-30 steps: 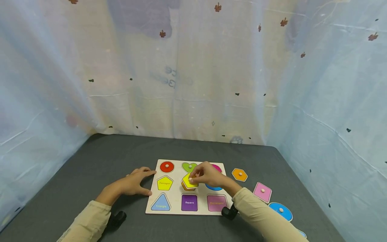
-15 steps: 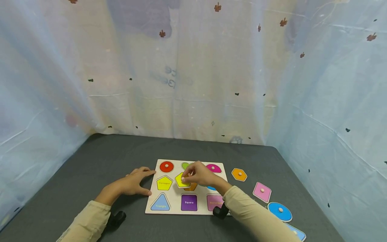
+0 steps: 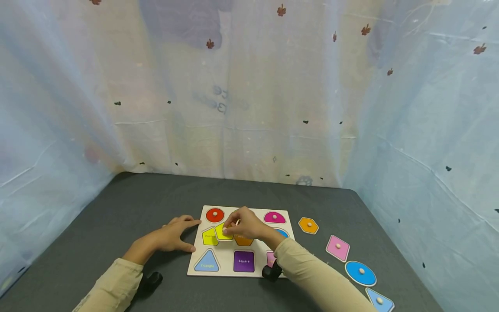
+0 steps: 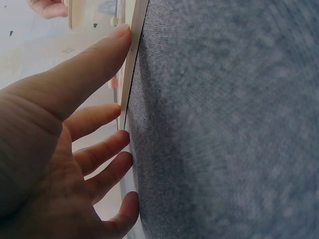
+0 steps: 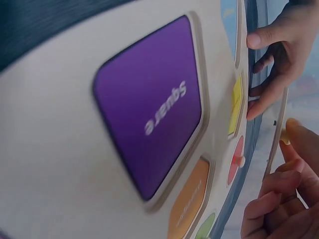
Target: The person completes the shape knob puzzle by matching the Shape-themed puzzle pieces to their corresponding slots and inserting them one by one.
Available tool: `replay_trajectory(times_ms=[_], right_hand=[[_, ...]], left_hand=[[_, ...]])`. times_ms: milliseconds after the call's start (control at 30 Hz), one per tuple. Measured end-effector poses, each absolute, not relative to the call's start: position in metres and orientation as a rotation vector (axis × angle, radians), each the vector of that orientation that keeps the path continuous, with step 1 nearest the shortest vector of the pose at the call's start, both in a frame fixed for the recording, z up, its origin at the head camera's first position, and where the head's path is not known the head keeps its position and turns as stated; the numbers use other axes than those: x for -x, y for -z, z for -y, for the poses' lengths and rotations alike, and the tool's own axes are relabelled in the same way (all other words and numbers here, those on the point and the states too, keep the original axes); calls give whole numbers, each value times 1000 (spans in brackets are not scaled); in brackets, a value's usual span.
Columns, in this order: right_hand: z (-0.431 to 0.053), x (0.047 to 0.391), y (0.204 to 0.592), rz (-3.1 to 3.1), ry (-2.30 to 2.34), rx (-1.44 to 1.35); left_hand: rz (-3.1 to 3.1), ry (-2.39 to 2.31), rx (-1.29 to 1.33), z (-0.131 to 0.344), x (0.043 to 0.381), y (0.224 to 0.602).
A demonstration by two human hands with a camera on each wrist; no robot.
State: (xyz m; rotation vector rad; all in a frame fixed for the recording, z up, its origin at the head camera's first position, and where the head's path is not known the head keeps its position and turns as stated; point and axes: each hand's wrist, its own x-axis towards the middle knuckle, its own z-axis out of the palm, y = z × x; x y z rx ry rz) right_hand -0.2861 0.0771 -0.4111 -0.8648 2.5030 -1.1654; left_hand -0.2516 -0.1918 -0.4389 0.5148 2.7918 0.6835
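Note:
My right hand (image 3: 246, 224) pinches a yellow pentagon puzzle piece (image 3: 221, 234) by its small knob. The piece hangs over the wooden shape board (image 3: 226, 260), overlapping the right part of the yellow recess marked Pentagon (image 3: 209, 237). Edge-on in the right wrist view, the piece's thin wooden side (image 5: 275, 144) shows above the board, with thumb and finger at its knob (image 5: 284, 137). At the board's left edge, my left hand (image 3: 173, 236) rests with spread fingers. Its thumb (image 4: 94, 69) and a fingertip touch that edge in the left wrist view.
A red circle piece (image 3: 215, 215) and a magenta half-round piece (image 3: 274, 217) sit in the board. To its right on the dark table (image 3: 175, 190) lie an orange hexagon (image 3: 306, 226), pink rectangle (image 3: 336, 251), blue oval (image 3: 355, 274) and blue triangle (image 3: 375, 296).
The right hand has carried the yellow pentagon piece leftward, from over the orange recess to over the pentagon recess. The left hand has stayed at the board's edge.

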Motion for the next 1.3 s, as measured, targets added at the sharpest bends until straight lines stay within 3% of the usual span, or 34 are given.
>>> replay_trajectory(times_ms=[1300], right_hand=[[-30,290,432,-2576,1097,628]], left_hand=[[-2784,-702,-538,193,253,441]])
